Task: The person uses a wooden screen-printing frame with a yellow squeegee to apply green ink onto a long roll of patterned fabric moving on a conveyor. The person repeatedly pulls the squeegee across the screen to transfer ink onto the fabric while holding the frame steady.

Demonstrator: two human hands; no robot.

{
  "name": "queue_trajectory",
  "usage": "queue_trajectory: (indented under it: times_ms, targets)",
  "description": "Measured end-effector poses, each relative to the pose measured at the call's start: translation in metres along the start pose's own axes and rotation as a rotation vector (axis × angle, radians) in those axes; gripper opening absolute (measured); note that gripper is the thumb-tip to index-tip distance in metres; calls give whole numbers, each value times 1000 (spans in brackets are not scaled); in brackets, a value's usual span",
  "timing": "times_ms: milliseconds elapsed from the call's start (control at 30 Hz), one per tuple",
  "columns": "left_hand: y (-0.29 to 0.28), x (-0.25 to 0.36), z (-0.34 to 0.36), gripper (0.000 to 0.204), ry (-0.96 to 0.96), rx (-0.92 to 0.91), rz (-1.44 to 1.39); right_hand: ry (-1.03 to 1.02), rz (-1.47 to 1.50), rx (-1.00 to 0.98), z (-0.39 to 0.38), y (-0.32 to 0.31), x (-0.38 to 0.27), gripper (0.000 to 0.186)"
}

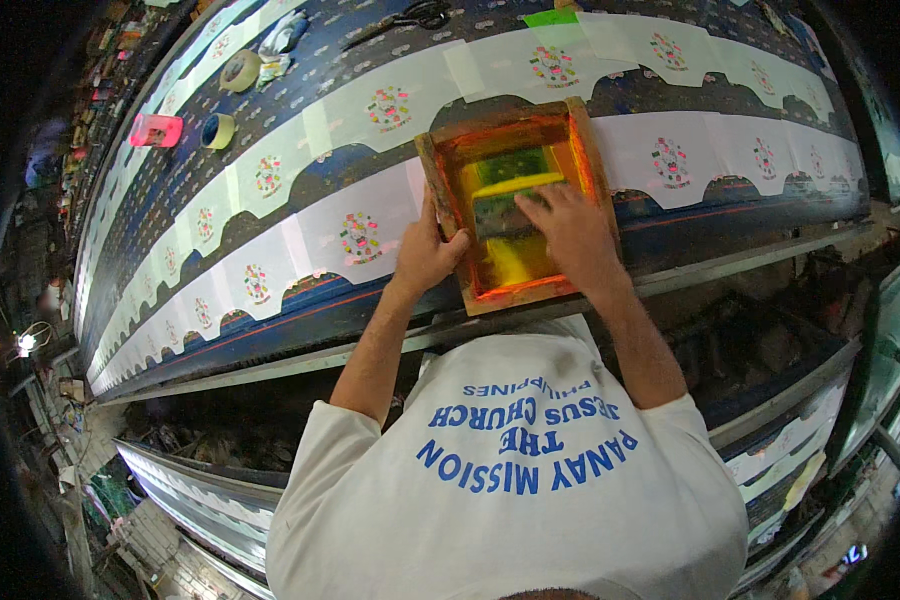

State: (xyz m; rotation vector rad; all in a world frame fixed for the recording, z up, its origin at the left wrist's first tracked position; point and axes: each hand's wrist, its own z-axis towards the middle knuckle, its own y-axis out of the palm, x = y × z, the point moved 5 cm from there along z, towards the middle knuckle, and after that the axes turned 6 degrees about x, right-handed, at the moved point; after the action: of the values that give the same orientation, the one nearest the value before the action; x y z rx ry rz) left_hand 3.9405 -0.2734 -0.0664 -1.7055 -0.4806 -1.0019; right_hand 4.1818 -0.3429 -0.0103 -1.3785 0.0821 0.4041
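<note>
A wooden-framed printing screen [429, 160] lies flat on a row of white cut pieces [305, 215] along the near edge of the long table. Orange-red colour lines its inner edges, and yellow ink covers part of its mesh. My left hand [428, 252] is closed on the frame's left side, with the thumb against the inner edge. Inside the frame, my right hand [573, 232] grips a squeegee [502, 212] with a bright yellow upper edge. Its fingertips rest over the squeegee's right end. Beside the frame, the white pieces carry small multicoloured prints [361, 237].
Toward the table's far left stand a pink cup [157, 130], two tape rolls [217, 131] and a crumpled wrapper [282, 38]. Scissors [425, 14] and a green piece [550, 18] lie at the far edge. A rail [750, 262] runs along the near side. Another table [195, 492] stands behind me.
</note>
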Motion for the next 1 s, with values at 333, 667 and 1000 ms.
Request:
queue_trajectory:
  times_ms: [333, 667, 1000]
  targets:
    - [-6, 14, 0, 108, -106, -76, 29, 62, 62, -265, 103, -34, 27, 49]
    - [-1, -3, 0, 112, -133, -123, 30, 125, 142, -293, 10, -27, -5, 62]
    - [-1, 14, 2, 111, -240, -143, -170, 54, 102, -167, -49, -29, -15, 61]
